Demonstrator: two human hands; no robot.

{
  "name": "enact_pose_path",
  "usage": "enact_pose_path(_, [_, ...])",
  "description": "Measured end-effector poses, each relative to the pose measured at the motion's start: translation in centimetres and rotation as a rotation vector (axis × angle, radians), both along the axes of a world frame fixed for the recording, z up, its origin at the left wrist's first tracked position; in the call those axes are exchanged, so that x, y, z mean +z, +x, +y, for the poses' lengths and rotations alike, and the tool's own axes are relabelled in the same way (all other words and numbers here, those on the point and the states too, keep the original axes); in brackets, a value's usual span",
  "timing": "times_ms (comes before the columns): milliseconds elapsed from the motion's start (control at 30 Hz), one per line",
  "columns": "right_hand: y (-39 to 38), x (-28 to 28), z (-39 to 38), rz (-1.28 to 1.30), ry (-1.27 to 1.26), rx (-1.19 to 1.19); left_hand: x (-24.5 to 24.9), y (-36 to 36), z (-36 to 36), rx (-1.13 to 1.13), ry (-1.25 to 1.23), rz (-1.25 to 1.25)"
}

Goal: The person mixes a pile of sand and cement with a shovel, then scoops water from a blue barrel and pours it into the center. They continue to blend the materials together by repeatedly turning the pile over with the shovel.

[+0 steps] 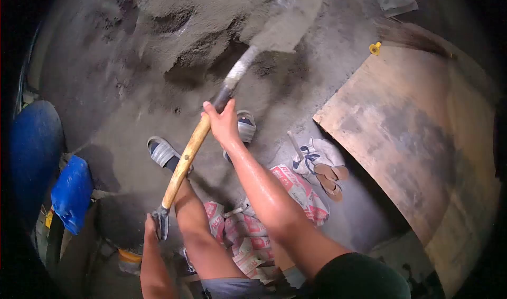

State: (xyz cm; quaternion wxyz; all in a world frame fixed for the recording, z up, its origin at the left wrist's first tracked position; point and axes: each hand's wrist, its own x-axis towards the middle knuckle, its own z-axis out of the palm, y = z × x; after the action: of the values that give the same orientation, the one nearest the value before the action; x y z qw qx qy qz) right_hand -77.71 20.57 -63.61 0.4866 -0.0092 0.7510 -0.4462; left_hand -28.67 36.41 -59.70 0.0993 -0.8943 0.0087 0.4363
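Observation:
A shovel (185, 162) with a wooden shaft slants across the middle of the view. Its grey blade (288, 22) is at the top, overlapping the edge of a heap of wet grey cement mix (179, 35). My right hand (224, 124) is wrapped around the shaft near the dark metal socket. Lower left, my left hand (151, 226) is closed at the metal end grip of the handle, its fingers partly hidden. Both my feet, in striped slide sandals (163, 152), stand on the dusty floor below the heap.
Red-and-white printed cement sacks (301, 193) lie crumpled by my legs. Brown flip-flops (330, 180) rest beside a pale cloth bag (319, 154). A large wooden board (391, 109) fills the right side, a broom (414, 38) behind it. Blue containers (37, 146) stand left.

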Motion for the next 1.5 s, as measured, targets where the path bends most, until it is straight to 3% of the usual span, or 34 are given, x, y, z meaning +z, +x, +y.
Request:
enact_pose_path(33, [0.0, -0.8, 0.5, 0.116, -0.035, 0.103, 3.4, -4.9, -2.8, 0.116, 0.096, 0.043])
enact_pose_path(67, [-0.4, -0.3, 0.4, 0.12, -0.044, 0.098, 2.7, -3.5, -2.2, 0.017, 0.079, 0.05])
enact_pose_path(100, [-1.1, 0.2, 0.5, -0.016, -0.08, -0.066, 1.7, -1.8, -1.2, -0.077, 0.057, 0.057])
enact_pose_path(133, [-1.7, 0.0, 1.1, -0.155, -0.113, -0.224, 1.6, -2.0, -1.4, 0.018, 0.003, 0.167])
enact_pose_path(233, [-5.2, -4.2, 5.4, -0.292, -0.155, -0.447, -2.2, -2.4, -1.7, -0.064, -0.191, 0.139])
enact_pose_path(367, [-10.9, -10.5, 10.9, -0.338, -0.093, -0.676, -2.7, -12.5, -7.2, -0.082, -0.309, 0.11])
enact_pose_path(467, [-12.1, -13.7, 10.5, -0.369, -0.079, -0.685, -3.8, -13.8, -8.6, -0.115, -0.376, 0.124])
enact_pose_path(533, [-11.4, -13.3, 6.2, -0.281, -0.055, -0.616, -4.8, -12.9, -9.0, -0.039, -0.423, 0.132])
enact_pose_path(633, [-9.6, -12.8, 0.1, -0.302, -0.215, -0.361, -5.0, -11.4, -7.5, 0.102, -0.447, 0.1])
enact_pose_path(833, [-7.7, -9.9, -2.8, -0.308, -0.123, -0.215, -4.9, -8.7, -4.0, 0.193, -0.334, 0.17])
enact_pose_path(1100, [-4.9, -1.0, -4.6, -0.014, 0.109, 0.052, 0.0, -7.4, -1.7, 0.343, -0.035, 0.271])
enact_pose_path(1167, [-4.5, -0.5, -4.2, 0.088, 0.132, 0.159, 0.3, -5.4, 0.2, 0.187, 0.022, 0.38])
enact_pose_path(1233, [-3.7, -0.4, -4.2, 0.29, 0.141, 0.33, -3.0, 0.1, 4.7, 0.032, 0.043, 0.269])
enact_pose_path(1300, [-2.4, 5.3, -5.6, 0.393, 0.125, 0.393, -2.8, 3.6, 5.8, -0.32, 0.261, 0.316])
enact_pose_path(1333, [-1.9, 7.2, -6.0, 0.353, 0.121, 0.387, -1.1, 3.9, 4.6, -0.387, 0.285, 0.463])
enact_pose_path(1367, [-0.8, 6.9, -5.8, 0.402, 0.042, 0.333, 0.5, 4.4, 2.9, -0.399, 0.275, 0.461])
enact_pose_path(1433, [0.5, 9.7, -6.8, 0.369, 0.026, 0.26, 4.0, 5.7, 0.4, -0.192, 0.383, 0.545])
enact_pose_path(1500, [0.6, 12.3, -8.4, 0.337, 0.049, 0.215, 4.0, 9.6, -0.8, -0.254, 0.365, 0.447])
